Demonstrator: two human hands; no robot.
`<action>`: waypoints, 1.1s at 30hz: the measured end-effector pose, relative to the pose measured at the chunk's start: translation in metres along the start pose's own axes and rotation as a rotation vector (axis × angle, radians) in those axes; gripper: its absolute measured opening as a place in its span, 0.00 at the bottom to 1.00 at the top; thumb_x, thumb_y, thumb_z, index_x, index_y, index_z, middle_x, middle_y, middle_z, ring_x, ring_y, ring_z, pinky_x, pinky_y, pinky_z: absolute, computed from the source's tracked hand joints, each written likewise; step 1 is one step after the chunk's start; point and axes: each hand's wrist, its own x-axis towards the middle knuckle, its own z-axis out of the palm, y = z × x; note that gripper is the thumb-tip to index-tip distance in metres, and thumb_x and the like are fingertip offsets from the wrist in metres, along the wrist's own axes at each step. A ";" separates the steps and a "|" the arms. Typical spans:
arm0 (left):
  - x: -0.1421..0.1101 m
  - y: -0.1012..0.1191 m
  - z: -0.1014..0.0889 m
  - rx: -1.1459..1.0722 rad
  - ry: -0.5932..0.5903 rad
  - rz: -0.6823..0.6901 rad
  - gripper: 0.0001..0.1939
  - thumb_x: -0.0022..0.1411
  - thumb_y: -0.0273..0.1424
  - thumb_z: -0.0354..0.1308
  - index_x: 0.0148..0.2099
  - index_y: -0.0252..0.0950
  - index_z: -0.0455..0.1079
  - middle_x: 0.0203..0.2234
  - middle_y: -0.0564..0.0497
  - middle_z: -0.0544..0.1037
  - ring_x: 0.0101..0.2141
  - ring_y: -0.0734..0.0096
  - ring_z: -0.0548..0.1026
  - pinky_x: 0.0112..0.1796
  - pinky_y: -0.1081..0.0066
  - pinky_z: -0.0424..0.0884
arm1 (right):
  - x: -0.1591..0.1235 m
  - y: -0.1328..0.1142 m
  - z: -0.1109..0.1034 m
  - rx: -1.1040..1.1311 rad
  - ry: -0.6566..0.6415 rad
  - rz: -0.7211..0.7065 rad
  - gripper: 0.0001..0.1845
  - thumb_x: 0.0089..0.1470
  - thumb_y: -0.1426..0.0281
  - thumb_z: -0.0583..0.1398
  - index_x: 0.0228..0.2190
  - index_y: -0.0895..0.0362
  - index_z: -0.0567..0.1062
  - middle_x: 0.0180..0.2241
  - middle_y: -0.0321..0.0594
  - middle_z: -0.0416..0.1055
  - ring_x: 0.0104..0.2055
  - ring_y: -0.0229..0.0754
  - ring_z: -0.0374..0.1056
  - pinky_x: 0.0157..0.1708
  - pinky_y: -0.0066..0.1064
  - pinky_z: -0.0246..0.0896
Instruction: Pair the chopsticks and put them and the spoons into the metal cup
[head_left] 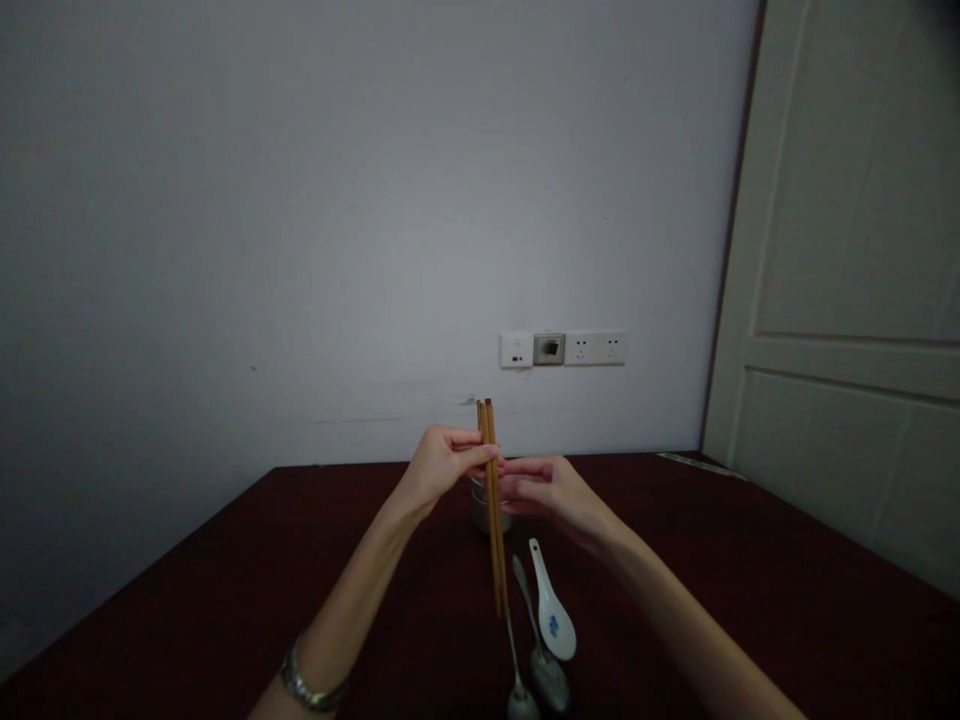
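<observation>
My left hand [448, 462] pinches a small bunch of wooden chopsticks [492, 520] near their upper part, holding them nearly upright above the table. My right hand [547, 490] is just to the right of them, its fingers stretched out and apart. Its fingertips reach close to the chopsticks; whether they touch I cannot tell. Behind the chopsticks stands a round metal container [480, 515], partly hidden by them and by my hands. Nearer to me lie a white ceramic spoon [553, 615] with a blue mark, a metal spoon [550, 680] and another, long-handled metal spoon [522, 704].
The dark red table [300, 540] runs back to a pale wall [375, 250] with sockets and switches [596, 348]. A light panelled door [855, 300] stands along the right side. A thin strip [701, 466] lies at the table's back right edge.
</observation>
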 end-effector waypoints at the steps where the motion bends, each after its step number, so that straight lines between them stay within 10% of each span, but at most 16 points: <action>1: 0.000 0.000 0.000 -0.001 0.001 0.001 0.10 0.48 0.33 0.60 0.27 0.30 0.73 0.24 0.48 0.76 0.26 0.71 0.73 0.31 0.71 0.70 | 0.001 0.002 0.002 -0.024 0.019 -0.010 0.18 0.34 0.68 0.66 0.32 0.62 0.76 0.31 0.45 0.75 0.32 0.41 0.71 0.36 0.32 0.65; 33: 0.001 -0.004 0.004 -0.033 0.034 -0.052 0.10 0.47 0.33 0.61 0.27 0.29 0.73 0.24 0.46 0.76 0.26 0.70 0.73 0.31 0.70 0.70 | 0.007 0.018 -0.001 -0.156 0.013 -0.059 0.23 0.31 0.57 0.66 0.26 0.63 0.78 0.26 0.46 0.75 0.28 0.41 0.71 0.32 0.34 0.66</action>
